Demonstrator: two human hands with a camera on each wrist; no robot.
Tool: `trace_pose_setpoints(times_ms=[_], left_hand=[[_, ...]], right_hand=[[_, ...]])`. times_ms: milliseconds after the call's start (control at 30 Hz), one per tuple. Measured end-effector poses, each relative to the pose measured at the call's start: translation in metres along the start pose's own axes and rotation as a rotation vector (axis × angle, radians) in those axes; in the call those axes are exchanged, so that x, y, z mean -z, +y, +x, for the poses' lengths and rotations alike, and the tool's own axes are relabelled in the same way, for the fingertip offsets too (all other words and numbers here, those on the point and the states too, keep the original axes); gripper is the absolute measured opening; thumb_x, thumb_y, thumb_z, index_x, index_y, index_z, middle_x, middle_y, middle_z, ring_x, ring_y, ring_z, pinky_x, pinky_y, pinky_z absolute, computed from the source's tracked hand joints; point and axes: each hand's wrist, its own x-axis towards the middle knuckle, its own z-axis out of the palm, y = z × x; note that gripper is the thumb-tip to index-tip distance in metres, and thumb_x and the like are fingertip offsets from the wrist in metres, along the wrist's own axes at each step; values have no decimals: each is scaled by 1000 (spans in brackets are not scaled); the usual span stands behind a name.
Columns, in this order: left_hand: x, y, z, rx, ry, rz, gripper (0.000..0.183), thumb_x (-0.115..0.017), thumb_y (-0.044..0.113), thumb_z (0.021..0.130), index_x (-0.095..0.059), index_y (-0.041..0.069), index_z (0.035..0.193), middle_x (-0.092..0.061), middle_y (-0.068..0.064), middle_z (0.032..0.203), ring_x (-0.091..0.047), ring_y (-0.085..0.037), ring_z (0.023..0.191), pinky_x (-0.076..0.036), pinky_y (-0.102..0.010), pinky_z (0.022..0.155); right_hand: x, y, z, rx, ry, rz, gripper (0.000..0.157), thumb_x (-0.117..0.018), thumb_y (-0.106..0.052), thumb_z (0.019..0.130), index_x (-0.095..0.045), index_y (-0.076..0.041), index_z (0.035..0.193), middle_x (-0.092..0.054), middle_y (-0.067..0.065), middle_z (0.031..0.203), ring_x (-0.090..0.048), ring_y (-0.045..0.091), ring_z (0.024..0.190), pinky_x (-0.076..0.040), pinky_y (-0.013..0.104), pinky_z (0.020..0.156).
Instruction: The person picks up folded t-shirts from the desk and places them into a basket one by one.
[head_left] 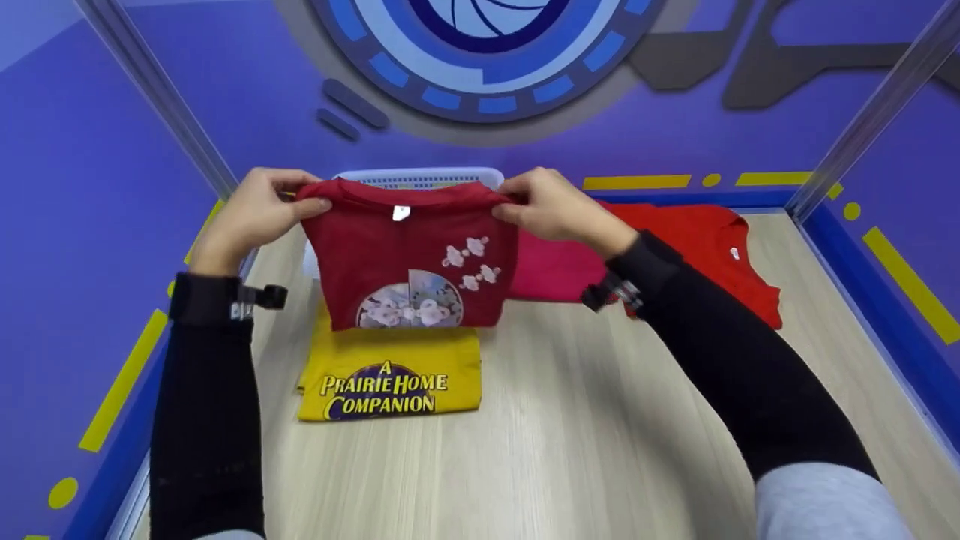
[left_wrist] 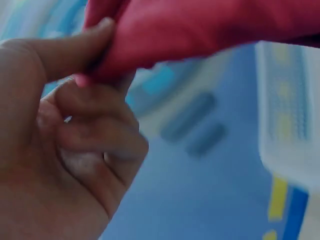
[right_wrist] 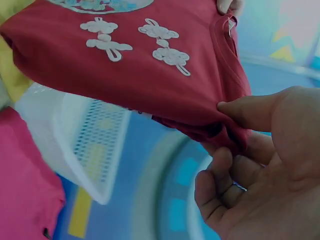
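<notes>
A folded dark red T-shirt (head_left: 405,247) with white floral trim and a round print hangs between both hands, its neckline and white tag at the top. My left hand (head_left: 259,214) pinches its upper left corner between thumb and fingers. At the opposite shoulder, my right hand (head_left: 547,206) pinches the cloth the same way; the right wrist view shows the thumb on top of the folded layers (right_wrist: 150,75). Below the red shirt's lower edge lies a folded yellow T-shirt (head_left: 390,375) with printed lettering, partly covered by it in the head view.
Behind the held shirt stands a white perforated basket (head_left: 420,177), mostly hidden. A folded pink garment (head_left: 555,270) and a bright red T-shirt (head_left: 697,247) lie on the wooden tabletop (head_left: 540,450) to the right. Blue-purple panels (head_left: 480,142) enclose the back and sides.
</notes>
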Motion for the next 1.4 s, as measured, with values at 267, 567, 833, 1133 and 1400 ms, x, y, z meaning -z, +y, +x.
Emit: trace_pose_setpoints(times_ms=[267,567,833,1133,1400], left_hand=[[-1,-15,56,138,93,186,35,-71,31,107,-78,9,133,-75,-13,120,-62,-20,101,-48,-27,83],[-22,-31,84,211,180,312,40,-71,30,104,-76,9,137,-70,-23,145,-61,-42,138,-49,-57,115],[-53,-72,96,301,215,372,47,-67,26,103,-71,5,145,-66,-28,152,-60,-49,144,-49,-60,119],[-63,-70,104,364,265,467,37,-61,17,101,-76,2,132,-68,-30,146,-66,-51,135,-56,-65,108],[-67,-69,105,418,253,474,39,-61,14,100,-70,-7,131,-67,-32,146,-67,-49,133,-58,-64,107]], right_hand=[[-13,10,68,-72,9,-12,25,-66,-24,111,-81,-10,126,-65,3,98,-52,16,82,-44,30,77],[-46,34,103,-56,93,-62,24,-65,-19,111,-80,-4,122,-76,14,110,-65,24,96,-52,35,85],[-85,49,117,5,115,-203,26,-61,-16,112,-78,-2,125,-78,22,126,-74,37,118,-59,48,102],[-101,51,130,-6,158,-315,24,-63,-19,110,-79,-3,118,-78,23,124,-74,39,122,-59,52,106],[-113,53,135,-32,168,-346,23,-64,-20,110,-79,-3,114,-79,21,119,-76,40,118,-62,53,104]])
